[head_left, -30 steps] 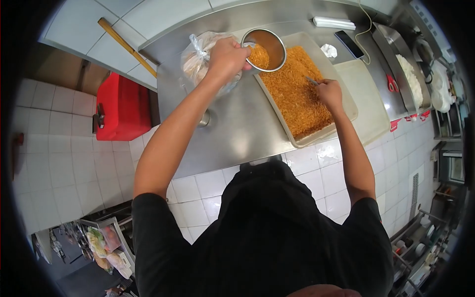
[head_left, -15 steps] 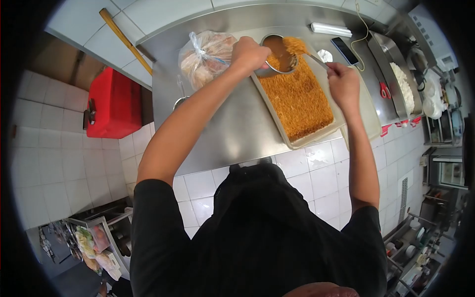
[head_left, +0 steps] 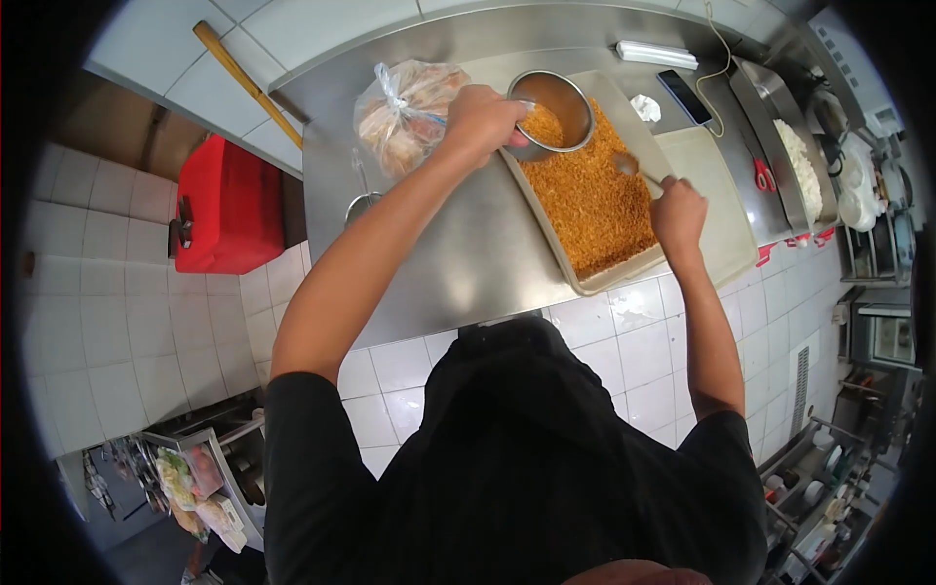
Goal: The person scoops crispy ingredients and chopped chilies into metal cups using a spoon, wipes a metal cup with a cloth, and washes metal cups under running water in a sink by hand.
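Gripping the cup [head_left: 575, 93] at its 9 o'clock rim, the left hand [head_left: 485, 124] holds it over the 12 o'clock end of the tray [head_left: 582, 278]. The cup's mouth faces the camera, its outer wall showing at 7 o'clock; orange crumbs [head_left: 597, 216] lie inside it and across the tray. Closed round the handle, the right hand [head_left: 680, 216] holds the spoon [head_left: 627, 164] above the tray's 2 o'clock side. The spoon's bowl points to 10 o'clock, its long axis running from 10 to 4; whether it touches the crumbs cannot be told. The tray's long axis runs from 11 to 5.

Just beside the left hand, at 9 o'clock, is a knotted clear bag [head_left: 405, 122]; at 8 o'clock a pot [head_left: 361, 206] shows partly behind the forearm. The board [head_left: 704, 185] lies by the tray at 3 o'clock. From the right hand, a crumpled tissue [head_left: 644, 108] is at 11 o'clock, the phone [head_left: 684, 97] at 12, the scissors [head_left: 763, 175] at 2, beside a pan [head_left: 775, 107] of white food. Any print on the phone is too small to read. All these rest on the steel counter [head_left: 453, 273]. Farther off, at 9 o'clock, stands a red box [head_left: 229, 210].
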A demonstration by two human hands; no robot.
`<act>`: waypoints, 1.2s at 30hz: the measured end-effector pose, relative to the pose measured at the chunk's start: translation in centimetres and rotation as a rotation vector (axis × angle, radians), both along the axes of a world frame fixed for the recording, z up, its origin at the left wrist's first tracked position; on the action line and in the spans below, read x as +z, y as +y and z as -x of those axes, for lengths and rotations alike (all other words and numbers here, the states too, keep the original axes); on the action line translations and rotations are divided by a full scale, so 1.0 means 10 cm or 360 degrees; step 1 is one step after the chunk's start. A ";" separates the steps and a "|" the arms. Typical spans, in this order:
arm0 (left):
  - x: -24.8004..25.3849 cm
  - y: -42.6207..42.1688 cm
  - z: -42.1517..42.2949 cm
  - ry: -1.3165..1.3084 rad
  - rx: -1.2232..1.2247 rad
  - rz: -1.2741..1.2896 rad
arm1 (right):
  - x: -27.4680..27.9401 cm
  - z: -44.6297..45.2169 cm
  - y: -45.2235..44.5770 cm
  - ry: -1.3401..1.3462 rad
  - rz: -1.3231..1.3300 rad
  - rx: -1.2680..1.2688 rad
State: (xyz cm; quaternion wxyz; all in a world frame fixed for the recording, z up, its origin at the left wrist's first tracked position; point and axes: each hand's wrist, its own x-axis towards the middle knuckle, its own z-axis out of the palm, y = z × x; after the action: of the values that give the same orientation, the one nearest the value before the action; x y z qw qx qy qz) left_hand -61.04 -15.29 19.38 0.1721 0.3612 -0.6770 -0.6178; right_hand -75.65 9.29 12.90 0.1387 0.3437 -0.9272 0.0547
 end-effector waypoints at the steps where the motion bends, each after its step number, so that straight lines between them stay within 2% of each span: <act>1: -0.01 -0.01 -0.01 0.0031 0.0005 -0.0017 | -0.13 0.00 0.00 -0.0140 0.0079 0.0040; 3: -0.02 -0.04 -0.02 0.0069 0.0039 0.0045 | -0.32 -0.04 0.02 -0.0436 0.0231 0.0117; 7: -0.02 -0.12 0.02 0.0064 0.0057 0.0116 | -0.48 -0.09 -0.07 -0.0933 0.0437 0.0024; 12: -0.05 -0.16 0.09 0.0026 0.0053 0.0256 | -0.31 -0.06 -0.04 -0.1462 0.0671 -0.0236; 16: -0.19 -0.14 0.18 0.0115 0.0091 0.0265 | -0.06 -0.04 0.06 -0.1473 0.0797 -0.0145; 19: -0.39 -0.17 0.28 0.0024 0.0095 0.0606 | 0.14 0.01 0.11 -0.1429 0.0816 -0.0077; 21: -0.50 -0.17 0.34 0.0068 0.0120 0.0614 | 0.36 0.03 0.13 -0.1458 0.0802 -0.0088; 25: -0.55 0.06 0.34 0.0120 0.0128 0.0548 | 0.75 -0.10 0.06 -0.1248 0.0862 0.0044; 28: -0.35 0.29 0.26 0.0180 0.0033 0.0005 | 0.67 -0.27 -0.17 -0.0126 0.0705 0.0387; 29: -0.36 0.30 0.28 0.0214 0.0025 -0.0077 | 0.69 -0.36 -0.24 0.0240 0.0376 0.0460; 32: -0.41 0.36 0.31 0.0277 -0.0013 -0.0323 | 0.57 -0.39 -0.27 0.0250 0.0324 0.0582; 34: -0.42 0.39 0.25 0.0295 0.0009 -0.0495 | 0.60 -0.33 -0.20 0.0301 0.0488 0.0498; 36: -0.42 0.35 0.23 0.0279 0.0040 -0.0485 | 0.66 -0.21 -0.13 0.0359 0.0618 0.0387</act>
State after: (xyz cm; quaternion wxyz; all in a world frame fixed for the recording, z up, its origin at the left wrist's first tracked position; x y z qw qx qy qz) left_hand -63.30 -11.75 15.20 0.1815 0.3362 -0.5533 -0.7402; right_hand -73.56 8.00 19.45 0.2970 0.4234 -0.8299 0.2095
